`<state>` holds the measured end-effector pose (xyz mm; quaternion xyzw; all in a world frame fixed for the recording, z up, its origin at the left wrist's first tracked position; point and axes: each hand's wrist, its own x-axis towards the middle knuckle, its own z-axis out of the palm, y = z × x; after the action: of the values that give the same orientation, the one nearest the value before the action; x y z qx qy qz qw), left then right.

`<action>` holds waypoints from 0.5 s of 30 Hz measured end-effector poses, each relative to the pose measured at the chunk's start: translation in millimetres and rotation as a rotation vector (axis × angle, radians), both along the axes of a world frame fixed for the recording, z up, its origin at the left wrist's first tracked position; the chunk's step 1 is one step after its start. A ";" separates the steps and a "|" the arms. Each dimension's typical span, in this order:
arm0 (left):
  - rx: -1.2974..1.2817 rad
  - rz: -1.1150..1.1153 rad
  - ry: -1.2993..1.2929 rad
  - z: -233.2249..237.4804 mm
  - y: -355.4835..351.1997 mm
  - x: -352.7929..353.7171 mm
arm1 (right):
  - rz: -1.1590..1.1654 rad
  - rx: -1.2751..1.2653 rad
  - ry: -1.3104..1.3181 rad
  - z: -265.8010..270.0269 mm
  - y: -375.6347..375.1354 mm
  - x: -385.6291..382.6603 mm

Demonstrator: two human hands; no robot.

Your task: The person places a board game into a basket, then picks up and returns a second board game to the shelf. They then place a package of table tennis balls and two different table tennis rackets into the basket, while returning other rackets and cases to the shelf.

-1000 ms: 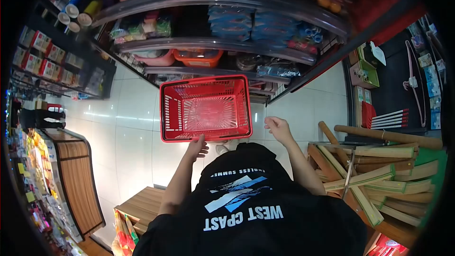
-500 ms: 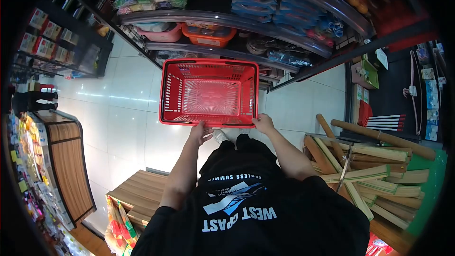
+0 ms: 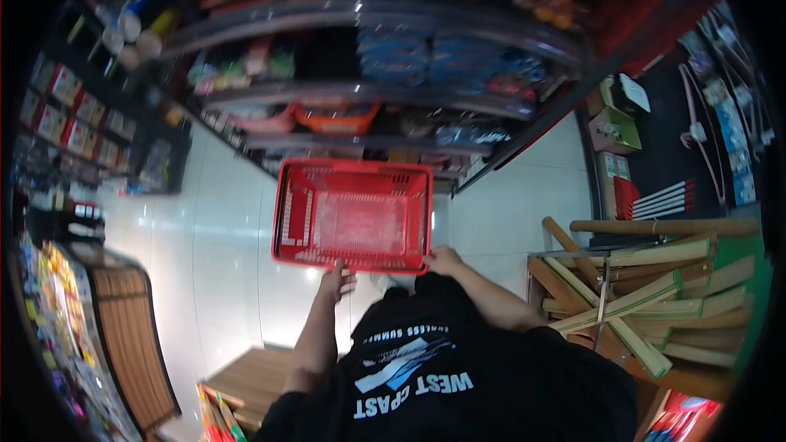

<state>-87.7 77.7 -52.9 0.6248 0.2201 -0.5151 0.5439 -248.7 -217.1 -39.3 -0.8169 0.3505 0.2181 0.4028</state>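
An upright red plastic shopping basket is in front of my body, with nothing lying inside it. My left hand grips the middle of its near rim, thumb on the edge and the other fingers below. At the near right corner, my right hand is closed on the rim. The basket's far side is close to the lower shelves.
Blurred store shelves with packaged goods and an orange basin stand ahead. On the right, a rack holds wooden slats and rolled mats. A wooden display is at left, and a low wooden box at lower left.
My view has tilted up, so the shelves and basket sit lower in the picture and a higher shelf shows. Both hands keep their hold on the shopping basket.
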 end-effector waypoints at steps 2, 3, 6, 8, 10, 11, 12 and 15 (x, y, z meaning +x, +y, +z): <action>0.088 -0.095 -0.087 -2.8 7.3 -2.7 | -0.002 -0.056 -0.061 -1.2 -5.5 -1.1; 0.155 -0.150 -0.098 2.5 10.1 -4.2 | -0.047 -0.047 -0.065 9.4 -8.7 -0.6; 0.265 -0.438 -0.176 47.0 8.4 -6.8 | -0.044 -0.062 -0.202 17.6 -29.1 -3.3; 0.215 -0.460 -0.277 78.6 -2.4 -8.8 | -0.111 -0.017 -0.281 23.3 -41.8 -9.3; 0.170 -0.444 -0.350 103.7 -22.7 -9.1 | -0.159 -0.019 -0.339 24.3 -56.4 -13.3; 0.088 -0.440 -0.470 118.8 -40.0 -5.0 | -0.159 -0.018 -0.358 24.7 -64.0 -14.7; 0.007 -0.435 -0.590 138.7 -60.3 -1.4 | -0.183 0.023 -0.370 24.5 -71.5 -15.2; -0.201 -0.377 -0.712 219.5 -140.0 7.9 | -0.213 0.111 -0.420 31.4 -93.7 -10.4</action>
<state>-79.8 -62.3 166.7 0.7371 -0.1515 -0.3762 0.5405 -259.1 -310.7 -7.9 -0.7795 0.3306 0.0188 0.5317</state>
